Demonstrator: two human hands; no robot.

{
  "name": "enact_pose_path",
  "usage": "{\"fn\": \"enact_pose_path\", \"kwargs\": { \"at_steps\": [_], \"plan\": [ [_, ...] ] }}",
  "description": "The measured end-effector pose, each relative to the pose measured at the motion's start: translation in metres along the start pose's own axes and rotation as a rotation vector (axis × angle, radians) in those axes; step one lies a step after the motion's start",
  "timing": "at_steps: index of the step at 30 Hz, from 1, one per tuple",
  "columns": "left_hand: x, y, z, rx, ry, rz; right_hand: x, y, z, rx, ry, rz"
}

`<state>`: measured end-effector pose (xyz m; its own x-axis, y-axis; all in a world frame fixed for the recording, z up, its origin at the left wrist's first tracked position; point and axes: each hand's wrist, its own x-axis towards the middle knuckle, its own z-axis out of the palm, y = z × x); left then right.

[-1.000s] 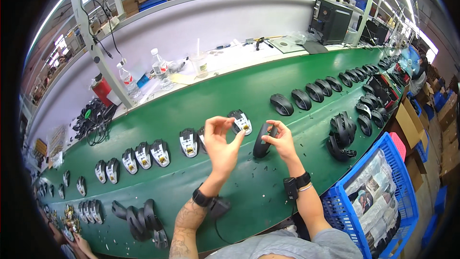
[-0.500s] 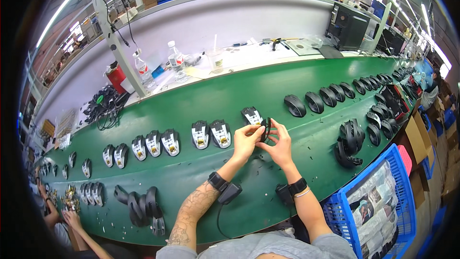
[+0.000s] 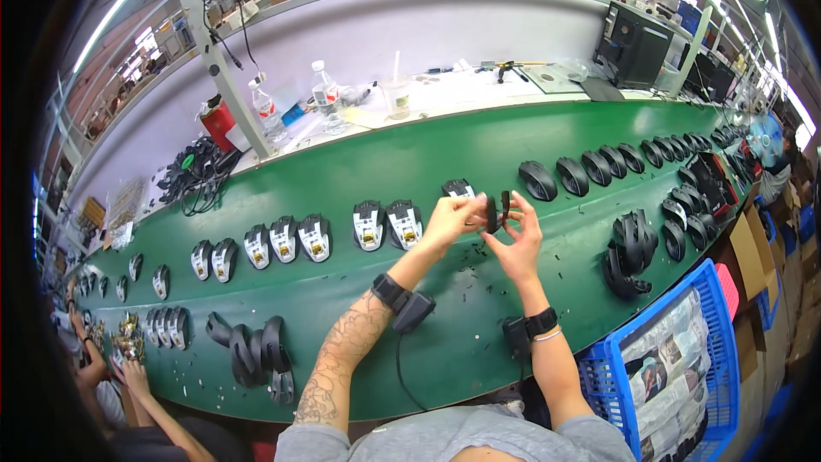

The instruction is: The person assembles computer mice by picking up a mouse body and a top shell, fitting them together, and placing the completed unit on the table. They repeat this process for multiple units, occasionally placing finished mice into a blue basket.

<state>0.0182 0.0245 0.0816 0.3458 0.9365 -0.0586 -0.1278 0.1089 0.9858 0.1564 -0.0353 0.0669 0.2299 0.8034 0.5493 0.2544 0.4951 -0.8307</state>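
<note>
Black shell (image 3: pixel 492 215), outline blurred, pinched between left fingers (image 3: pixel 469 215), right fingers (image 3: pixel 526 221); mouse base (image 3: pixel 457 188) part-hidden.

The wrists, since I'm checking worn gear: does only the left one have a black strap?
No: the left strap and the right strap both show, black, one around each wrist.

A black curved shell (image 3: pixel 492 216) and a slim black strip (image 3: pixel 505 203) just beside it stand upright above the table (image 3: pixel 445 150), between its front and back edges.
</note>
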Motion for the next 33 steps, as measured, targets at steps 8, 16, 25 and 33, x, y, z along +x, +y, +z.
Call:
{"fn": "enact_pose_path", "kwargs": {
  "at_steps": [8,16,25,33],
  "plan": [
    [0.081,-0.039,-0.05,1.26,0.19,0.027,0.006,0.015,-0.016,-0.34,0.161,-0.114],
    [0.086,-0.033,-0.026,0.669,0.066,0.212,0.008,0.04,-0.031,-0.495,0.217,-0.136],
    [0.019,-0.048,-0.035,-0.309,0.122,0.034,0.001,-0.004,-0.002,0.019,0.063,0.053],
    [-0.029,-0.048,-0.037,-0.524,0.075,0.057,-0.022,-0.01,0.024,-0.348,-0.146,-0.201]
  ]
}}
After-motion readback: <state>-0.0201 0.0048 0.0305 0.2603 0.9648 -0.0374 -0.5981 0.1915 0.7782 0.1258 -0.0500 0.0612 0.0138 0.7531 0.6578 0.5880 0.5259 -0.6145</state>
